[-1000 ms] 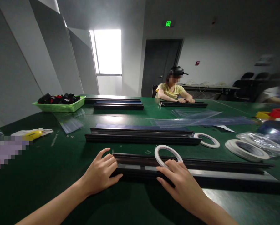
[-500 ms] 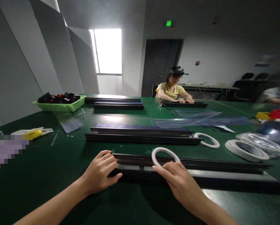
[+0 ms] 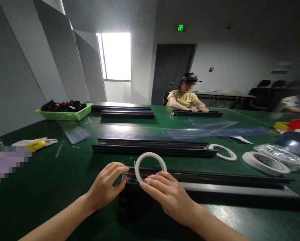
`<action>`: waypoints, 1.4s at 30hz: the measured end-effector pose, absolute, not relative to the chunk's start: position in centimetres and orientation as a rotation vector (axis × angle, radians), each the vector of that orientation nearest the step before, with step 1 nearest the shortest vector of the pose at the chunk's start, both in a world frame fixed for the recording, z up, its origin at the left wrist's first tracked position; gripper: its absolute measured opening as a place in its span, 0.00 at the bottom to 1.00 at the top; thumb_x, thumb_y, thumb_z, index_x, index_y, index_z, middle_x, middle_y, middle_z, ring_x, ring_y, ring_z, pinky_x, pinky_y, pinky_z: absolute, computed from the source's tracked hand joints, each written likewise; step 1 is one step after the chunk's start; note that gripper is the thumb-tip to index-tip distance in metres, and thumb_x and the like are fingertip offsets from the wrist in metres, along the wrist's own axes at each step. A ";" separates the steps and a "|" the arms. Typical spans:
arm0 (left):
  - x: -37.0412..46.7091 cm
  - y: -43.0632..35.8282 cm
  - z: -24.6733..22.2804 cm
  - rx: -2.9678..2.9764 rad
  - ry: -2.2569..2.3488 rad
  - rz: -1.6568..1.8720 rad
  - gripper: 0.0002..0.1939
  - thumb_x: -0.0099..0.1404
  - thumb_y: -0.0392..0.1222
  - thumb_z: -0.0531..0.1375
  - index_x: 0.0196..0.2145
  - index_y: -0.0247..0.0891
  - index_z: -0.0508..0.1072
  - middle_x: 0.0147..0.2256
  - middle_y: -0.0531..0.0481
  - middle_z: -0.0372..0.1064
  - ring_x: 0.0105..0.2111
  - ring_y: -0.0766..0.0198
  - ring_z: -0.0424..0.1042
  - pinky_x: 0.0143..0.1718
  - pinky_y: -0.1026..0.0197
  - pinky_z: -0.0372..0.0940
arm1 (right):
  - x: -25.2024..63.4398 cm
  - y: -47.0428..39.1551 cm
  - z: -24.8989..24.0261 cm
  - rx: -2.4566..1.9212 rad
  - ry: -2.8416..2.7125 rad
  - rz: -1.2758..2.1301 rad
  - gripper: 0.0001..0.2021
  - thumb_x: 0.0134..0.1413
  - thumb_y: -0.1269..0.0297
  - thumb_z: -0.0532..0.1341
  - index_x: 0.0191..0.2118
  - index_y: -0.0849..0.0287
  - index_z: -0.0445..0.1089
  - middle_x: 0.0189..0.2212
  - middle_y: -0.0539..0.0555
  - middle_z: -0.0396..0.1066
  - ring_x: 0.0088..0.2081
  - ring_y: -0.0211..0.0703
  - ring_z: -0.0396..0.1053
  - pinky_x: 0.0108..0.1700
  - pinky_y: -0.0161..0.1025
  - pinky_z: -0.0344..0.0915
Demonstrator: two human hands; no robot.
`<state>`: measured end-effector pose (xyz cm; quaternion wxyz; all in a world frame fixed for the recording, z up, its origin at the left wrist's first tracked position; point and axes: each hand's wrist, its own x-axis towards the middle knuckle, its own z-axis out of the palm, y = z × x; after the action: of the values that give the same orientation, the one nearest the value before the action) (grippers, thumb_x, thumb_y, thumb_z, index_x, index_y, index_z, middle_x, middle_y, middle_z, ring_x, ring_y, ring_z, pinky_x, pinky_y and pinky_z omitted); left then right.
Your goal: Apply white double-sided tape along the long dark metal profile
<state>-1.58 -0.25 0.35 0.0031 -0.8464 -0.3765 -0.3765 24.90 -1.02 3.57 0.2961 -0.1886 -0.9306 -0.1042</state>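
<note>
My right hand (image 3: 173, 194) is closed on a roll of white tape (image 3: 137, 167), which stands on edge over the near black channel-shaped profile (image 3: 222, 197). A pale strip runs along the profile's length. At the profile's left end is my left hand (image 3: 103, 187), its thumb in front and its fingers bent over the top edge, holding that end. Whether a bit of tape lies between those fingertips is too small to tell. Just beyond lies another black profile (image 3: 152, 150), parallel to the near one.
Tape rolls (image 3: 265, 162) and one loose roll (image 3: 222, 157) lie to the right. Clear plastic strips (image 3: 190, 132) spread behind. A green basket (image 3: 61, 115) of black parts and a yellow-handled tool (image 3: 36, 145) are left. Across the table sits a person (image 3: 183, 97) at another profile.
My right hand has moved left with the tape roll, closer to the profile's left end. My left hand's thumb and fingers have closed in on that end.
</note>
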 end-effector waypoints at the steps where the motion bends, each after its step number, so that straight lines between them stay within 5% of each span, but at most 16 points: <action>1: -1.7 -0.2 0.2 -2.628 -1.208 -1.198 0.16 0.65 0.36 0.56 0.51 0.40 0.66 0.45 0.45 0.70 0.46 0.58 0.69 0.48 0.53 0.67 | 24.5 -0.9 3.2 -0.487 -2.462 -0.298 0.16 0.64 0.72 0.50 0.53 0.59 0.67 0.44 0.55 0.75 0.46 0.39 0.70 0.50 0.41 0.64; 12: -1.7 -0.2 0.6 -2.633 -1.249 -1.114 0.24 0.68 0.39 0.54 0.60 0.43 0.61 0.52 0.44 0.68 0.51 0.56 0.68 0.52 0.53 0.66 | 24.5 -0.8 1.7 -0.477 -2.475 -0.307 0.17 0.62 0.73 0.51 0.53 0.60 0.67 0.48 0.56 0.74 0.44 0.39 0.72 0.48 0.42 0.68; 42: -1.5 -0.4 0.7 -2.760 -1.356 -1.182 0.17 0.69 0.38 0.54 0.55 0.45 0.67 0.47 0.47 0.69 0.48 0.60 0.67 0.50 0.55 0.67 | 24.3 -1.1 2.1 -0.418 -2.481 -0.285 0.14 0.62 0.72 0.53 0.51 0.61 0.68 0.48 0.54 0.74 0.45 0.40 0.71 0.48 0.41 0.68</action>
<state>-1.55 -0.40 0.68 -0.0762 -0.8353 -0.4103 -0.3579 24.29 -1.06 2.14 0.2999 -0.1575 -0.9347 -0.1073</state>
